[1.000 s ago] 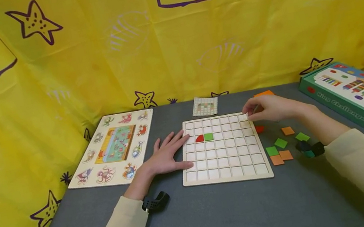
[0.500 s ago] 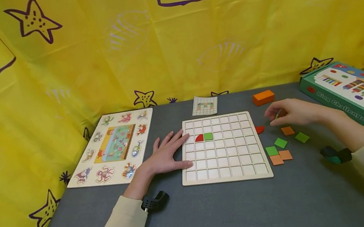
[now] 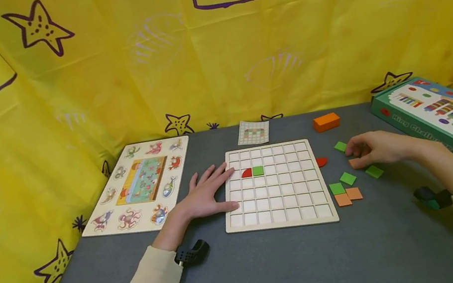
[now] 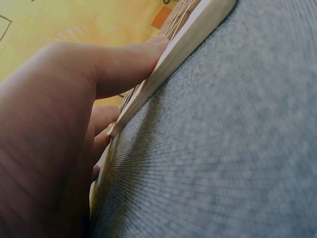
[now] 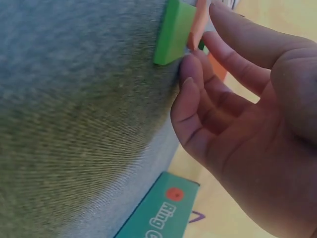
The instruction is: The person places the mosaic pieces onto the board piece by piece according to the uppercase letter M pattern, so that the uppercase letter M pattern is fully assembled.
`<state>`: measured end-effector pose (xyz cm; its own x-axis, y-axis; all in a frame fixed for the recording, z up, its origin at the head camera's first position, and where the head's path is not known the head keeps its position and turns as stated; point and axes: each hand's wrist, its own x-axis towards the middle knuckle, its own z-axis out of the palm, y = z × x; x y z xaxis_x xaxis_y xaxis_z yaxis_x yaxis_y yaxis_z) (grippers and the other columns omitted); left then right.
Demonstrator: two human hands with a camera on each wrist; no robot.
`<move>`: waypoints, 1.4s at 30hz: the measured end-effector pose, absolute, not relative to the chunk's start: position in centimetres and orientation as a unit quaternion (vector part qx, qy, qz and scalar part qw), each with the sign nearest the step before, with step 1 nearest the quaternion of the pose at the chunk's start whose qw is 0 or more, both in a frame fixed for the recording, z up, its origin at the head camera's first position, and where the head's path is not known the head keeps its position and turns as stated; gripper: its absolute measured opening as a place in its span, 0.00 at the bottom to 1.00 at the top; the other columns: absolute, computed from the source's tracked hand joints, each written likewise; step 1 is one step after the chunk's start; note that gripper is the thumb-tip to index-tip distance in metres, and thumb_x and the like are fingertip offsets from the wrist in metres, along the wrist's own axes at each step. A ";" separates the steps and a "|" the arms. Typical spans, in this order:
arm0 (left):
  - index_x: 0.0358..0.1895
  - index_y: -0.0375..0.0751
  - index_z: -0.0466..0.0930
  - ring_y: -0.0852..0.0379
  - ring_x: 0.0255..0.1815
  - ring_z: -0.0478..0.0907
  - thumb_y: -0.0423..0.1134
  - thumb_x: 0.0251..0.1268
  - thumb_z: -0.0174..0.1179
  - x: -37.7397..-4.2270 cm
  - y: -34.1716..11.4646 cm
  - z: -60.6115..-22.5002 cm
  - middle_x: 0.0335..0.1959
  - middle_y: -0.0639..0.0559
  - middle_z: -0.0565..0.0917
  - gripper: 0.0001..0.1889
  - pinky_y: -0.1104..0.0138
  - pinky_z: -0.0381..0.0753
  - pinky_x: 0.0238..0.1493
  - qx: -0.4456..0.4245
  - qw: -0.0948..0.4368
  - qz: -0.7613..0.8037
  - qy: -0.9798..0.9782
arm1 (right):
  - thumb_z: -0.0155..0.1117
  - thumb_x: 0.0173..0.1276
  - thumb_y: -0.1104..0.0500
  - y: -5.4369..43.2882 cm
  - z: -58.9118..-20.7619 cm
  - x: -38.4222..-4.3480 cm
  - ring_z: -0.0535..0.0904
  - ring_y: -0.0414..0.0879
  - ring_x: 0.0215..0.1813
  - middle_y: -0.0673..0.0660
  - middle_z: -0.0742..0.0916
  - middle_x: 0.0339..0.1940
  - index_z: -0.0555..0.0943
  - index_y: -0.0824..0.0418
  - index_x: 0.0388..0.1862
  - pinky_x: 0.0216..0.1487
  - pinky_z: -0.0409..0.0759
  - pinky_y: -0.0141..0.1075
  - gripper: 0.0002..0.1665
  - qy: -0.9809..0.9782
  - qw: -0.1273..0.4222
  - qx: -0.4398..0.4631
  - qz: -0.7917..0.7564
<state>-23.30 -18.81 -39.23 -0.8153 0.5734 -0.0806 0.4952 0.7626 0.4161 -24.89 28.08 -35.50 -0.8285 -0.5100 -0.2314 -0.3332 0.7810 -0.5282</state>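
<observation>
A pale wooden grid board (image 3: 283,202) lies in the middle of the table. In its cells sit a red quarter-round piece (image 3: 247,172) and a green square tile (image 3: 258,171). My left hand (image 3: 206,198) rests at the board's left edge with fingers spread, thumb and fingertips touching the rim (image 4: 176,62). Right of the board, my right hand (image 3: 373,148) pinches an orange square tile (image 3: 355,164) between thumb and fingers, low over the table. Beside the fingertips lie one green tile (image 3: 340,146) and another green tile (image 5: 174,32), nearer the wrist.
Loose green (image 3: 348,178) and orange tiles (image 3: 354,193) and a red piece (image 3: 322,161) lie right of the board. Behind are a pattern card (image 3: 254,132) and an orange block (image 3: 326,122). A picture puzzle board (image 3: 101,204) lies left, a green game box (image 3: 447,128) right.
My right hand has moved right from the board's corner, set down a green tile on the table, and come down to the orange tile. The left hand stays in place.
</observation>
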 end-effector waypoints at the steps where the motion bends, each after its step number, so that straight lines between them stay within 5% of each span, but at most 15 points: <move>1: 0.82 0.53 0.53 0.44 0.82 0.37 0.63 0.62 0.64 -23.3 -18.8 -39.3 0.83 0.51 0.47 0.48 0.38 0.28 0.72 0.286 0.101 0.192 0.933 | 0.72 0.68 0.53 28.1 -35.6 -24.9 0.75 0.45 0.38 0.49 0.82 0.36 0.81 0.65 0.49 0.40 0.76 0.40 0.19 0.925 0.184 -0.230 -0.240; 25: 0.80 0.49 0.61 0.41 0.81 0.45 0.65 0.63 0.62 -22.8 -19.9 -40.5 0.81 0.48 0.54 0.45 0.35 0.33 0.71 0.311 0.039 0.214 0.925 | 0.71 0.69 0.58 26.3 -35.6 -24.6 0.76 0.46 0.35 0.48 0.82 0.31 0.81 0.58 0.40 0.38 0.75 0.37 0.06 0.918 0.141 -0.252 -0.272; 42: 0.80 0.50 0.60 0.43 0.81 0.43 0.63 0.64 0.63 -23.2 -19.3 -40.0 0.82 0.50 0.53 0.44 0.37 0.33 0.72 0.310 0.053 0.203 0.927 | 0.66 0.73 0.63 18.4 -34.3 -26.7 0.77 0.49 0.39 0.53 0.83 0.38 0.81 0.62 0.45 0.43 0.77 0.44 0.05 0.894 0.124 -0.292 -0.316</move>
